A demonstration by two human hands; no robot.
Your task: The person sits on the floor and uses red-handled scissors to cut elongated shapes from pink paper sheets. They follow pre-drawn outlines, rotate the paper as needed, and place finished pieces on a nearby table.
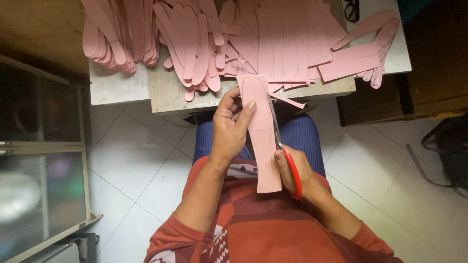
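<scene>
Below — white tile floor (146, 165), worktable (170, 95)

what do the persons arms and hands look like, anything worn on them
Both hands, the left hand and right hand, are bare, with no gloves, rings or watch visible. The forearms are bare too. Rust-orange sleeves are pushed up near the elbows, part of a knit top with darker red bands and a white pattern.

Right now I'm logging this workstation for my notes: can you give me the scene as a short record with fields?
Left hand: holds a long pink sheet marked with an insole outline, thumb on top.
Right hand: fingers in red-handled scissors, blades along the sheet's right edge.
Bench: stacks of pink cut insole shapes; uncut pink sheets.
Floor: white tiles.
</scene>
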